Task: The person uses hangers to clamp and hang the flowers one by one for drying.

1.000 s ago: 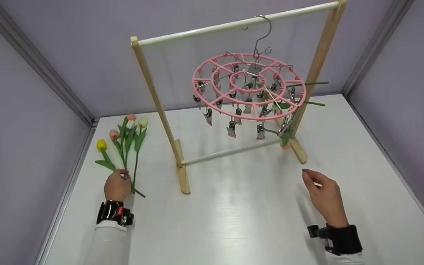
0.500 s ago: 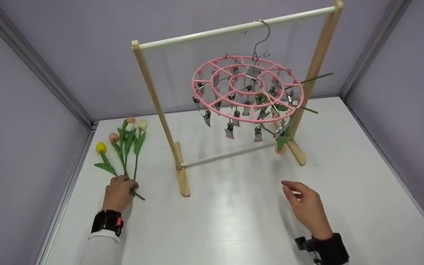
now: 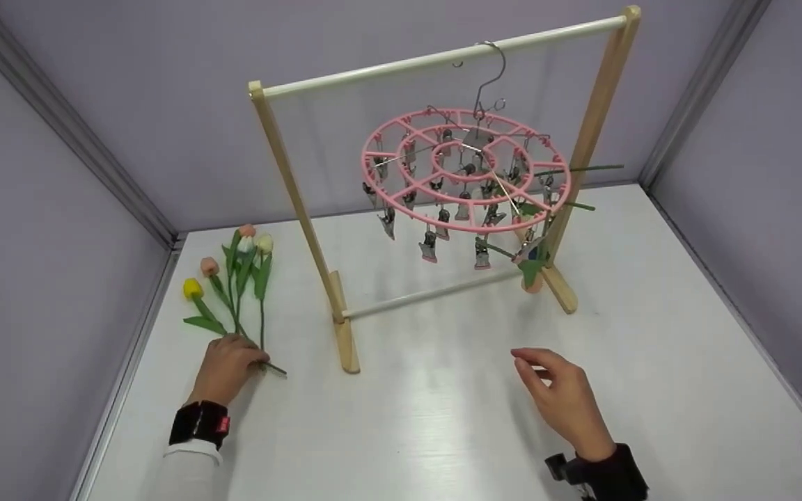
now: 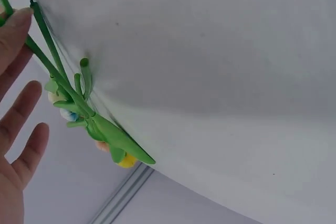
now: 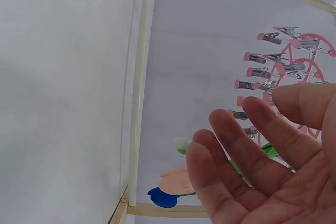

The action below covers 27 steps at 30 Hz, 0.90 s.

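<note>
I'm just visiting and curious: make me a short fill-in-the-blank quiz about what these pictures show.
1. The round clip hanger hanging from the wooden rack is ____ in colour.
2. The left hand rests on the stems of a bunch of ____ lying on the table.
3. The right hand holds ____.
4. The hanger hangs from the top bar by a metal ____.

Missing words: pink; tulips; nothing; hook

A bunch of artificial tulips [image 3: 237, 278] lay on the white table [image 3: 443, 417], left of the wooden rack [image 3: 443, 174]. A round pink plastic clip hanger [image 3: 467, 177] hung from the rack's top bar.

The left hand [image 3: 225, 367] rested on the stem ends; the right hand [image 3: 564, 400] hovered before the rack.
</note>
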{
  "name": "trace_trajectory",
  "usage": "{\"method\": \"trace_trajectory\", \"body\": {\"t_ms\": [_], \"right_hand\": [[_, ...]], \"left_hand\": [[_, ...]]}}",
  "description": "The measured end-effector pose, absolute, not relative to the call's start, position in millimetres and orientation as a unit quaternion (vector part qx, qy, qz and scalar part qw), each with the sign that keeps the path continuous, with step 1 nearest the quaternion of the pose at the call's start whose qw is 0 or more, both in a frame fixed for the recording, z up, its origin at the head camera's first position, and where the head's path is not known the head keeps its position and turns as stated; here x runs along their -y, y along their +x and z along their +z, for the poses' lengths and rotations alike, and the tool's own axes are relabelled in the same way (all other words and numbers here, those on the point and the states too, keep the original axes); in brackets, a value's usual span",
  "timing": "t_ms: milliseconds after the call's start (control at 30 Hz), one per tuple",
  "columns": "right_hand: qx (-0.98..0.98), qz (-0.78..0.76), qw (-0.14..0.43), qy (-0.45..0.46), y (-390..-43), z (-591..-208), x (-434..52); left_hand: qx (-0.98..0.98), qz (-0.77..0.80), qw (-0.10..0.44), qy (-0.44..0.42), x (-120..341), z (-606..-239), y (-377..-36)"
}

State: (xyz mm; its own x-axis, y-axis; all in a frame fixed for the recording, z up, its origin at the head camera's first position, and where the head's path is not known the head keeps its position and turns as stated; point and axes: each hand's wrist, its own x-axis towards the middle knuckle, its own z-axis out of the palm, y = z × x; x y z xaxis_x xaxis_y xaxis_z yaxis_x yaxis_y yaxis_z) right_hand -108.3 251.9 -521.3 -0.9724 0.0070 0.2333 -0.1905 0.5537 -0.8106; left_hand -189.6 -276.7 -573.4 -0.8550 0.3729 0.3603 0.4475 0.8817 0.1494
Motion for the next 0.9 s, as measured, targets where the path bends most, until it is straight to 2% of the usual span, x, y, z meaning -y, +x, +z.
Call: {"method": "trace_trajectory", "body": {"t_ms": [300, 600, 900], "right_hand": [[0.874, 0.467, 0.117, 0.06, -108, -521, -253], [0.867, 0.476, 0.127, 0.07, -106, -518, -250], [0.864, 0.467, 0.155, 0.105, -105, -507, -240]], "left_hand": [[0.908, -0.088, 0.299, -0.279, 265, -552, -197], [0.835, -0.141, 0.453, -0.278, 238, -507, -197], [0.785, -0.228, 0.524, -0.24, 206, -439, -168]]}}
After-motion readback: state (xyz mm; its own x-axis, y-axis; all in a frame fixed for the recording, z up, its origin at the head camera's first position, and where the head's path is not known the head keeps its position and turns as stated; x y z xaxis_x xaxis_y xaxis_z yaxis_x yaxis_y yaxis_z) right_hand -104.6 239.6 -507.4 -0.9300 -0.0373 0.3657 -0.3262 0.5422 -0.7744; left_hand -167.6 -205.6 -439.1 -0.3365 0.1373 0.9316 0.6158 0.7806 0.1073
